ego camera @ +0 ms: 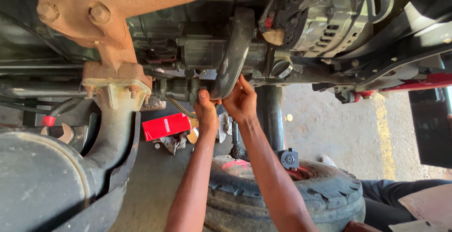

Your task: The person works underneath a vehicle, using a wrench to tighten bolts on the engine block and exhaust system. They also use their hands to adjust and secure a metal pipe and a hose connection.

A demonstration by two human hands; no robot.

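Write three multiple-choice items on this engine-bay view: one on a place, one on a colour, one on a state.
1. Where is the tyre?
A. below the arms
B. above the engine
C. left of the rusty pipe

2. What colour is the box on the ground?
A. blue
B. red
C. green

3. What is the right hand doing?
A. hanging free
B. touching the curved metal bracket
C. holding a spanner

Key: 1 A, the tyre lies under both forearms; 2 B, plainly red; 3 B, its fingers rest on the bracket's lower end, beside the left hand.

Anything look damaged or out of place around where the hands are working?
The exhaust flange and manifold left of both hands are heavily rusted. A wrench lies loose on the frame below. A red box and rags lie scattered on the floor.
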